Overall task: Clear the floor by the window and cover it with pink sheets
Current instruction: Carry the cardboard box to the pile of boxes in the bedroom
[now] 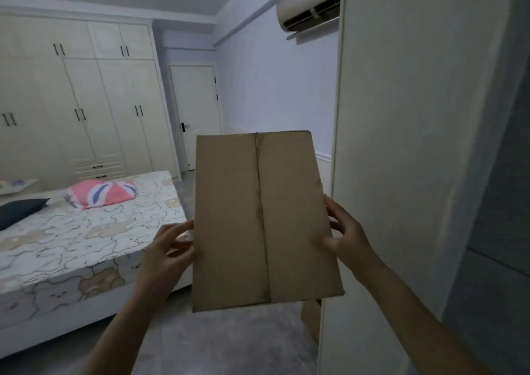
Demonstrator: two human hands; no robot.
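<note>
Right of the bed point(86, 231), in mid-air, I see the cardboard box point(263, 220) held up — left hand point(169, 248) clamped on its left edge, right hand point(347, 234) on its right. Its long axis runs away from me, centred between both grips — I judge neither hand nearer.
</note>
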